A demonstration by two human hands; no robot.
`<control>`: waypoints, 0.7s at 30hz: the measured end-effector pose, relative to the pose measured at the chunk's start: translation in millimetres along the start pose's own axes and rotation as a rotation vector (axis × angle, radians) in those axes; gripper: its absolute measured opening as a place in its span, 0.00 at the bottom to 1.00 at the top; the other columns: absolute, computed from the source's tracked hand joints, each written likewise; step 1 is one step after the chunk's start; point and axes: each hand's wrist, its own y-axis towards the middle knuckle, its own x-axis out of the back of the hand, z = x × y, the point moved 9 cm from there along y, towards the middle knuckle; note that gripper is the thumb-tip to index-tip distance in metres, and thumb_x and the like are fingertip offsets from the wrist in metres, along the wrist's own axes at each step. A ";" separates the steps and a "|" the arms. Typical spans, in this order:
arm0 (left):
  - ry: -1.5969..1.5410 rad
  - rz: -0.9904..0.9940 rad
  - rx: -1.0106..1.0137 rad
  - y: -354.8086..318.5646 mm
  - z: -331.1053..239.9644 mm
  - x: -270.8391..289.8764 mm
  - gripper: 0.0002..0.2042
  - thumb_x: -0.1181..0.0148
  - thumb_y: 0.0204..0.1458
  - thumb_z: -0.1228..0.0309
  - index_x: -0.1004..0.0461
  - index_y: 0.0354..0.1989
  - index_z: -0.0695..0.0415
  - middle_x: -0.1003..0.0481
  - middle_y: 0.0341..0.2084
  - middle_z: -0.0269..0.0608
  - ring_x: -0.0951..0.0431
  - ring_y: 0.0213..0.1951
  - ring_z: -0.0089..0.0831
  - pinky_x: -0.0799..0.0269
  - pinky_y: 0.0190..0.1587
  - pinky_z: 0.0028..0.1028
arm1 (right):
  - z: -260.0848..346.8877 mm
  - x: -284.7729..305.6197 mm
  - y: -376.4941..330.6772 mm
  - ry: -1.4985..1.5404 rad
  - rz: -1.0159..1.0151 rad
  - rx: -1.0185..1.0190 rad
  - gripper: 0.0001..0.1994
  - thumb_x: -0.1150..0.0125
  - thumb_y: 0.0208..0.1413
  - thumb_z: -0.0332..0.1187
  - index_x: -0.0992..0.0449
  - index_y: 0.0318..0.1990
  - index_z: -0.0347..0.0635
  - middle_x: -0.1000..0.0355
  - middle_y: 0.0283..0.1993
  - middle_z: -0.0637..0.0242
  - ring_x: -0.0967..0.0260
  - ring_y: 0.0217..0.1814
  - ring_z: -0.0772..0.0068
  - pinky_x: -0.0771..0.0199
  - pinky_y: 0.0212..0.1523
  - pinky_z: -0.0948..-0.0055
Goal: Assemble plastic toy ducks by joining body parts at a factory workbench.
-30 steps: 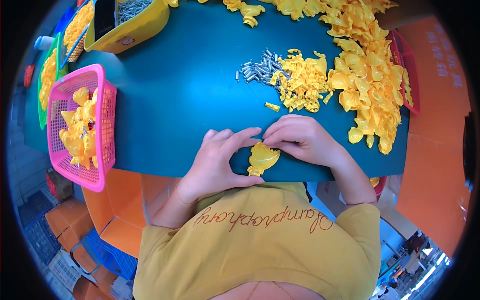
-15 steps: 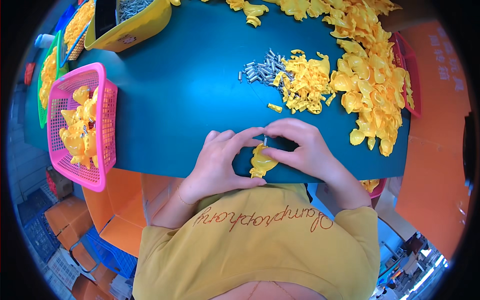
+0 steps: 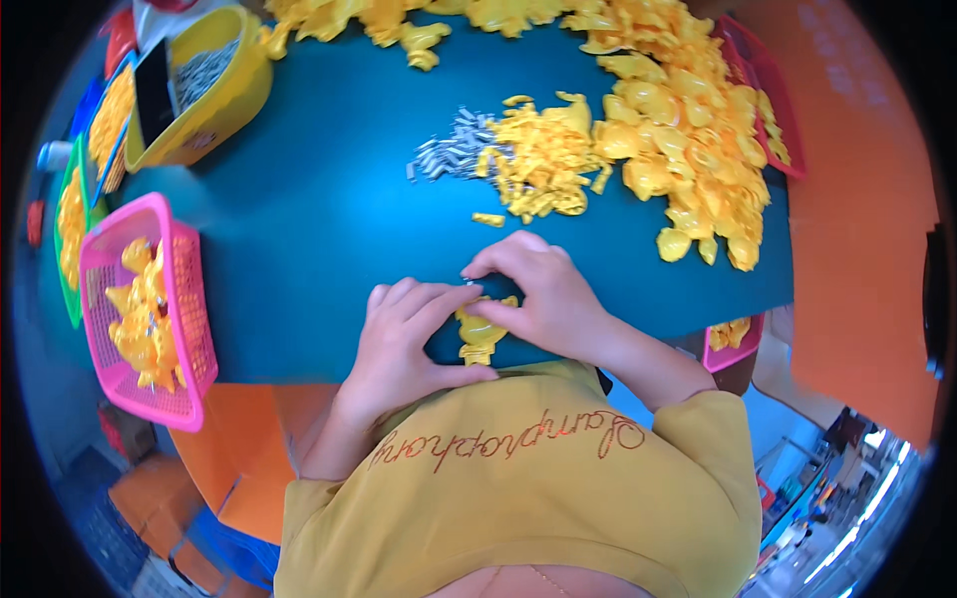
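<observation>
Close to the table's near edge, a hollow yellow plastic figure half lies between my two hands. My left hand curves round its left side, index fingertip at its top and thumb by its lower end. My right hand is closed from the other side, thumb over the upper part of the piece. A small metal cylinder shows slightly between the right fingertips at the top; the rest is hidden. Beyond the hands are a pile of metal cylinders and a heap of small yellow plastic pieces.
A large heap of yellow shells spreads along the right and far side. At left stand a pink basket with yellow figures and a yellow bin of metal screws with a dark phone-like slab. A red basket borders the right.
The whole view has turned and shifted, so the table's things sit further left. Both hands stay around the yellow piece, and less of the metal cylinder shows above it.
</observation>
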 end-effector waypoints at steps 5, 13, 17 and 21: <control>0.008 0.037 0.025 1.2 -4.1 -2.3 0.39 0.15 0.31 0.52 0.21 0.57 0.49 0.20 0.46 0.32 0.26 0.43 0.32 0.38 0.49 0.34 | -4.7 46.1 -8.9 -0.033 -0.200 0.150 0.12 0.23 0.51 0.36 0.17 0.43 0.48 0.22 0.43 0.69 0.24 0.49 0.65 0.27 0.46 0.66; 0.018 -0.113 0.093 3.9 -3.6 -3.7 0.39 0.14 0.31 0.53 0.22 0.55 0.51 0.21 0.45 0.34 0.26 0.40 0.32 0.37 0.48 0.32 | -58.1 138.3 -42.6 -0.714 -0.521 -0.103 0.16 0.26 0.51 0.30 0.17 0.48 0.42 0.26 0.48 0.64 0.32 0.54 0.58 0.30 0.56 0.61; 0.038 -0.131 0.127 5.8 -5.2 -6.5 0.39 0.14 0.31 0.53 0.22 0.56 0.51 0.21 0.46 0.33 0.27 0.38 0.32 0.37 0.49 0.32 | -19.2 143.8 -51.4 -0.674 -0.636 0.104 0.09 0.29 0.53 0.26 0.19 0.42 0.42 0.23 0.57 0.64 0.34 0.67 0.51 0.33 0.65 0.56; 0.038 -0.149 0.115 5.2 -6.1 -7.2 0.40 0.14 0.31 0.53 0.23 0.57 0.50 0.21 0.46 0.33 0.26 0.41 0.31 0.36 0.50 0.32 | -11.1 92.0 -57.2 -0.311 -0.244 0.053 0.09 0.29 0.52 0.28 0.18 0.42 0.44 0.21 0.58 0.56 0.26 0.64 0.53 0.33 0.64 0.56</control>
